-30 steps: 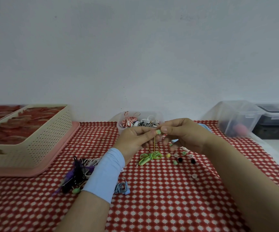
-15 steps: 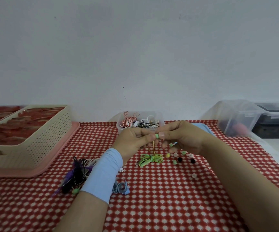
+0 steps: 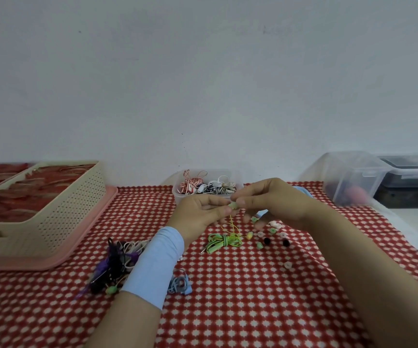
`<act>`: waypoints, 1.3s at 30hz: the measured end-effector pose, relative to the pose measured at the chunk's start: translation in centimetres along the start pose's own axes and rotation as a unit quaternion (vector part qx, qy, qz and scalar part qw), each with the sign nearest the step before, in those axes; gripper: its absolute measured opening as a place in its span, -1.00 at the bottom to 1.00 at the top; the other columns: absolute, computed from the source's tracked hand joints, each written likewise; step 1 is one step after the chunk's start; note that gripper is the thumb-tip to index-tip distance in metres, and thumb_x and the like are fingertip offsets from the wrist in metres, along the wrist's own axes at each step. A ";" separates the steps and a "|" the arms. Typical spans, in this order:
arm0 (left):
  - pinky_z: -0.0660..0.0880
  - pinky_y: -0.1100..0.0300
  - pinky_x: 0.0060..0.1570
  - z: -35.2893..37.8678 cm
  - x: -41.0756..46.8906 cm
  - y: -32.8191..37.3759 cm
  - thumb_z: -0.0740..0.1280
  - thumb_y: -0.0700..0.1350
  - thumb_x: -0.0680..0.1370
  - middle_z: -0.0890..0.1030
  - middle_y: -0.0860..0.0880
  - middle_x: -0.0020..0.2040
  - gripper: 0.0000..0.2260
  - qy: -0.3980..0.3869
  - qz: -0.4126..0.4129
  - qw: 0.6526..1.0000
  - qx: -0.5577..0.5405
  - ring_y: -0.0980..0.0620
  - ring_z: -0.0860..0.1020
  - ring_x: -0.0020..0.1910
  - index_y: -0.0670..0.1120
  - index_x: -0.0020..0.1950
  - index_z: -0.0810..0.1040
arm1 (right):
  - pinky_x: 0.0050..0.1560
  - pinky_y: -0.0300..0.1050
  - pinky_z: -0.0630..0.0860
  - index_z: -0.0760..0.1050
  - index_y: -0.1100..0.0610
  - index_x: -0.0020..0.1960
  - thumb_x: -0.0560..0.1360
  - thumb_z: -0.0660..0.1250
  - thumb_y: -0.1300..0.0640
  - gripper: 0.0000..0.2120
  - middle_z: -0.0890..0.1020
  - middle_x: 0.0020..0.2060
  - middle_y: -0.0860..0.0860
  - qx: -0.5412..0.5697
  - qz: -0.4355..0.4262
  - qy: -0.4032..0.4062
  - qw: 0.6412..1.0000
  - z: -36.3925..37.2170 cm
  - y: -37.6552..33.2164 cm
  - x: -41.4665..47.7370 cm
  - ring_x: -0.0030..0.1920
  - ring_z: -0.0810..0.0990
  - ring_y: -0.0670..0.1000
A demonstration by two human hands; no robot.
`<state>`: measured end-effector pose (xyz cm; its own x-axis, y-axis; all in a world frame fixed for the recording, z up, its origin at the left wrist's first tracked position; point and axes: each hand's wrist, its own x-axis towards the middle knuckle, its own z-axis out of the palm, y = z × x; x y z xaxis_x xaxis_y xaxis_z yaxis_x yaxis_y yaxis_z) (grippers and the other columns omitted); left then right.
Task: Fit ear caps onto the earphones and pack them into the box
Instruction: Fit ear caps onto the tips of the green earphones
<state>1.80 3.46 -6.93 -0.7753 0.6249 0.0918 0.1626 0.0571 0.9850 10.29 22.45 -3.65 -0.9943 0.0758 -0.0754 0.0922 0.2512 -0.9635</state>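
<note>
My left hand (image 3: pixel 200 212) and my right hand (image 3: pixel 275 199) meet above the checked cloth, both pinching a small green earbud (image 3: pixel 233 205) between their fingertips. A thin yellow-green wire runs down from it to a coiled green earphone cable (image 3: pixel 224 241) lying on the cloth. Whether an ear cap sits on the bud is hidden by the fingers. Loose ear caps (image 3: pixel 273 231) in green, pink, black and white lie scattered under and right of my right hand. A clear box (image 3: pixel 177 194) behind my hands holds several coiled earphones.
A pile of purple, black, white and blue earphones (image 3: pixel 117 262) lies beside my left forearm. A beige perforated basket (image 3: pixel 59 209) sits on a pink tray at the left. Clear lidded containers (image 3: pixel 351 177) stand at the right, near the table's edge.
Both hands stay together on the green earbud, with only small finger shifts. The coiled cable and loose caps have not moved.
</note>
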 end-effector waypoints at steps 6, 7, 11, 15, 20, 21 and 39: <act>0.55 0.33 -0.14 -0.1 -0.2 0.1 0.47 -0.25 0.48 0.73 -0.01 -0.17 -0.88 -0.009 0.012 1.000 0.018 0.14 0.64 -0.23 -0.13 0.00 0.69 | -0.24 -0.12 0.66 0.71 0.14 0.11 0.46 0.47 0.17 -0.77 0.74 -0.15 0.04 0.048 0.041 -0.030 0.998 -0.5 0.5 0.0 -0.19 0.68 -0.03; 0.56 0.30 -0.11 -0.2 -0.1 0.1 0.47 -0.23 0.48 0.73 -0.04 -0.15 -0.87 -0.010 0.013 0.999 0.029 0.11 0.64 -0.22 -0.13 0.02 0.70 | -0.26 -0.13 0.66 0.72 0.14 0.08 0.41 0.49 0.15 -0.75 0.74 -0.17 0.04 0.055 0.044 -0.033 0.997 -0.4 0.5 0.1 -0.20 0.67 -0.03; 0.57 0.30 -0.09 0.1 -0.1 0.1 0.48 -0.23 0.46 0.73 -0.06 -0.13 -0.87 -0.020 0.026 0.999 0.044 0.08 0.68 -0.14 -0.11 0.00 0.70 | -0.31 -0.17 0.64 0.75 0.11 -0.05 0.42 0.51 0.21 -0.88 0.73 -0.19 0.06 0.049 0.045 -0.032 0.997 -0.2 0.7 0.3 -0.24 0.67 -0.03; 0.52 0.38 -0.17 0.2 -0.4 0.4 0.46 -0.28 0.47 0.73 -0.04 -0.16 -0.89 -0.028 0.030 0.998 0.047 0.17 0.67 -0.22 -0.14 -0.03 0.69 | -0.33 -0.18 0.64 0.72 0.20 0.03 0.49 0.48 0.27 -0.87 0.72 -0.23 0.08 0.032 0.045 -0.021 0.998 -0.1 0.8 0.4 -0.27 0.67 -0.03; 0.52 0.38 -0.19 -0.1 -0.1 0.6 0.47 -0.23 0.48 0.73 -0.02 -0.18 -0.92 -0.044 0.013 0.996 0.076 0.16 0.64 -0.25 -0.09 -0.06 0.67 | -0.34 -0.17 0.58 0.72 0.15 0.05 0.49 0.51 0.18 -0.85 0.73 -0.19 0.07 -0.056 0.030 -0.017 0.998 -1.1 0.1 -0.2 -0.24 0.68 -0.02; 0.52 0.39 -0.18 -0.2 0.0 0.6 0.48 -0.20 0.48 0.72 -0.01 -0.18 -0.93 -0.038 0.011 0.994 0.101 0.18 0.65 -0.23 -0.07 -0.07 0.67 | -0.33 -0.18 0.56 0.73 0.12 0.01 0.49 0.52 0.15 -0.89 0.74 -0.19 0.08 -0.099 0.029 -0.010 0.995 -1.5 -0.1 -0.3 -0.24 0.67 -0.01; 0.49 0.42 -0.13 -0.1 -1.1 3.6 0.54 -0.02 0.42 0.67 0.19 -0.17 -0.79 -0.212 -0.037 0.917 0.336 0.35 0.60 -0.21 0.14 0.03 0.70 | -0.01 -0.20 0.62 0.73 -0.11 -0.12 0.46 0.53 -0.01 -0.99 0.74 -0.18 -0.23 -0.394 0.092 -0.069 0.912 -1.5 -0.3 -0.1 -0.10 0.69 -0.12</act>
<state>3.22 2.93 -3.46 -0.5153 0.8385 -0.1773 0.5689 0.4894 0.6609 10.42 23.85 -2.95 -0.9506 0.0785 -0.3002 0.2141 0.8663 -0.4513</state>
